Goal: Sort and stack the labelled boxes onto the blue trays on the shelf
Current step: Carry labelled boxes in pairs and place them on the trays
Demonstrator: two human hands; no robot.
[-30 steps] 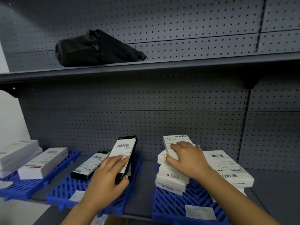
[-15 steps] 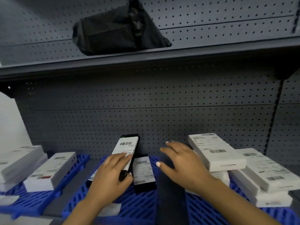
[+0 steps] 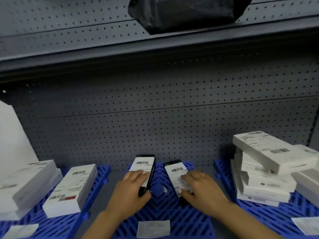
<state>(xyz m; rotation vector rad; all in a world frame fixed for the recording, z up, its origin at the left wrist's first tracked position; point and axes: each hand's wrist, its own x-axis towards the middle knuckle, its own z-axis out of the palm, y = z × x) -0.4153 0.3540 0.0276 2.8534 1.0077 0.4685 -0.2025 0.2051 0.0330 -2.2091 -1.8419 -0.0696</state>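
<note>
Looking down from the head view, both hands are on the middle tray.
Left hand: left hand (image 3: 128,188) — fingers closed around a black box with a white barcode label (image 3: 144,170), its far end tilted up off the tray.
Right hand: right hand (image 3: 202,188) — fingers spread flat on a second black labelled box (image 3: 176,171) lying on the tray; not clearly gripping it.
Middle tray: blue slatted tray (image 3: 160,209), a white tag (image 3: 153,228) on its near edge.
Left tray: blue tray (image 3: 57,225) carrying white boxes, one (image 3: 70,187) nearest the hands.
Right tray: blue tray (image 3: 269,213) — an untidy stack of white labelled boxes (image 3: 262,168).
Upper shelf: a black bag (image 3: 183,12).
</note>
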